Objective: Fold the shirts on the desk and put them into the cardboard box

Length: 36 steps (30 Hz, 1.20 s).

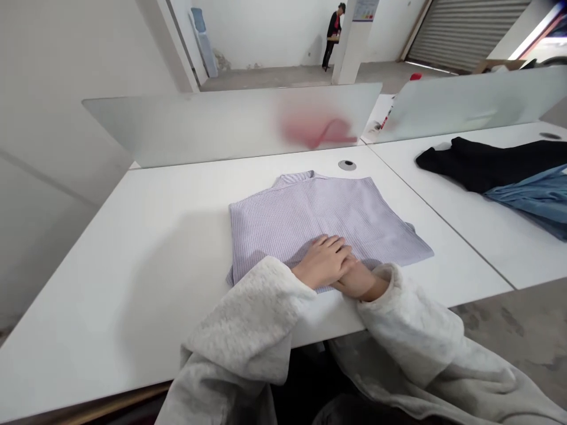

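Note:
A folded shirt [283,215] with thin purple-and-white stripes lies on the white table [177,206] in front of me, its collar side toward the divider. My left hand [325,260] rests on top of my right hand, fingers stretched out and fairly flat, near the shirt's front edge. Underneath it, my right hand [355,280] lies on the shirt. The left hand covers the right fingers, so their pose is hidden. Neither hand visibly grips the cloth.
Frosted dividers [199,127] run along the table's back edge, with a blurred red shape behind one. A cable grommet [347,165] sits beyond the shirt. Black clothing [500,162] and blue denim [538,195] lie at the right. A person [333,36] stands far back.

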### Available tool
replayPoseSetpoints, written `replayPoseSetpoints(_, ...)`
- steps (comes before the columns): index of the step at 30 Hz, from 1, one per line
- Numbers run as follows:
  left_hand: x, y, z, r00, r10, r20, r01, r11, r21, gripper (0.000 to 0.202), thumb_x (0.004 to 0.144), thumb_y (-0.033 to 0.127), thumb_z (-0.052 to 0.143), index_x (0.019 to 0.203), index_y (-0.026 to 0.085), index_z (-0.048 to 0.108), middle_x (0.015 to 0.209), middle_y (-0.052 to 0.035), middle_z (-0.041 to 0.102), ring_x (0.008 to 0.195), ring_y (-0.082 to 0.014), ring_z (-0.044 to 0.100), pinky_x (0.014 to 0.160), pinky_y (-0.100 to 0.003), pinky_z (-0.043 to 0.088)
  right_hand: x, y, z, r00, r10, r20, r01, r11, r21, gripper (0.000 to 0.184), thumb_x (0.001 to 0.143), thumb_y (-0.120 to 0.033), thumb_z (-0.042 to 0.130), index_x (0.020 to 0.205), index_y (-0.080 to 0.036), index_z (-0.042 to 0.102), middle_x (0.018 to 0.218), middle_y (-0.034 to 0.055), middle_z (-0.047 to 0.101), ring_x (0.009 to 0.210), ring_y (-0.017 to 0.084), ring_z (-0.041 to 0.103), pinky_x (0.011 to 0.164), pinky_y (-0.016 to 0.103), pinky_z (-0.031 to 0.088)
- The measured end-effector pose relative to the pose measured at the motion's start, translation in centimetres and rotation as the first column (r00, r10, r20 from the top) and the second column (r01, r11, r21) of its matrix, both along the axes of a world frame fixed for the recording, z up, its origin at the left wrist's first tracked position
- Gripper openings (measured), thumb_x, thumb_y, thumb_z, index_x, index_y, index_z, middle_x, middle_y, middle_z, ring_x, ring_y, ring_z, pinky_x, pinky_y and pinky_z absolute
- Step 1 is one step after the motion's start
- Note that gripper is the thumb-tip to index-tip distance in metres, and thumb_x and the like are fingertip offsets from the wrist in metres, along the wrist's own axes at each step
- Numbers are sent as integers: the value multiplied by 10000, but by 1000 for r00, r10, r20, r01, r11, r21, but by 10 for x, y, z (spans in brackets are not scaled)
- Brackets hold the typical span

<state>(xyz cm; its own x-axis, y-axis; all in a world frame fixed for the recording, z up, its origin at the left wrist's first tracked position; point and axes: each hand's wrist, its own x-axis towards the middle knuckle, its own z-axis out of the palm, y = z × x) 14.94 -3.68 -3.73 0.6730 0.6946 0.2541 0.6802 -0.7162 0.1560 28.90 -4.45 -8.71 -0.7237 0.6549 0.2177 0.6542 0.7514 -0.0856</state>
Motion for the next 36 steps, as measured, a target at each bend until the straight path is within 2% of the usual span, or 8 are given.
replayPoseSetpoints(6, -15, 3, -8, 997, 67, -30, -68, 996, -57, 567, 975, 471, 203, 1424, 148, 327, 1505, -89, 311, 1399, -220, 224, 1128, -394, 196, 36, 12, 15, 998, 68, 12, -68, 998, 7, 542, 953, -422, 340, 1452, -216, 296, 1452, 83, 396, 1375, 247, 275, 1088, 505, 278)
replayPoseSetpoints(11, -42, -2, -11, 979, 153, -132, -168, 979, -113, 625, 954, 525, 224, 1447, 146, 287, 1516, -89, 281, 1412, -231, 193, 1148, -439, 158, 90, 18, 13, 994, -92, 62, 89, 994, 62, 597, 965, -482, 280, 1493, -291, 76, 1513, 39, 284, 1402, 246, 204, 1088, 502, 262)
replayPoseSetpoints(15, -71, -13, -10, 926, 323, -197, -344, 936, -79, 610, 956, 514, 205, 1437, 157, 318, 1497, -89, 324, 1402, -254, 224, 1136, -483, 183, 135, 20, 10, 976, -205, 72, 200, 977, 68, 605, 969, -477, 258, 1488, -315, -6, 1530, 20, 230, 1404, 244, 194, 1088, 488, 271)
replayPoseSetpoints(24, -125, -81, -26, 676, 697, -239, -726, 685, -58, 675, 928, 544, 210, 1463, 134, 250, 1511, -123, 280, 1400, -282, 224, 1110, -512, 233, 154, 24, 2, 908, -415, -62, 418, 905, 78, 587, 966, -480, 220, 1485, -206, 216, 1469, 98, 365, 1362, 281, 303, 1071, 524, 287)
replayPoseSetpoints(27, -132, -102, -30, 597, 778, -196, -799, 597, -65, 622, 940, 486, 225, 1466, 154, 245, 1507, -129, 288, 1409, -283, 192, 1102, -547, 223, 156, 23, 4, 844, -525, -110, 533, 845, 56, 560, 958, -477, 245, 1453, -223, 305, 1456, 99, 387, 1340, 318, 332, 1033, 577, 309)
replayPoseSetpoints(32, -123, -108, -24, 449, 881, -147, -893, 439, -94, 602, 944, 442, 241, 1454, 124, 273, 1505, -150, 284, 1399, -321, 208, 1083, -580, 239, 165, 24, 9, 735, -609, -298, 650, 758, 55, 597, 919, -481, 355, 1389, -117, 415, 1236, 206, 553, 1106, 347, 543, 877, 490, 466)
replayPoseSetpoints(34, -110, -101, -20, 417, 903, -104, -909, 416, -34, 583, 947, 415, 232, 1410, 85, 362, 1473, -181, 337, 1395, -360, 191, 1073, -620, 214, 167, 23, 11, 698, -626, -349, 673, 739, 19, 582, 907, -489, 368, 1348, -124, 472, 1055, 188, 617, 947, 322, 600, 801, 463, 493)
replayPoseSetpoints(36, -88, -93, -17, 466, 883, -46, -883, 468, 28, 557, 947, 402, 245, 1363, 85, 434, 1428, -194, 406, 1390, -377, 196, 1067, -644, 198, 167, 22, 13, 664, -646, -376, 681, 730, -51, 558, 897, -509, 369, 1300, -156, 523, 956, 157, 627, 822, 290, 615, 714, 425, 507)
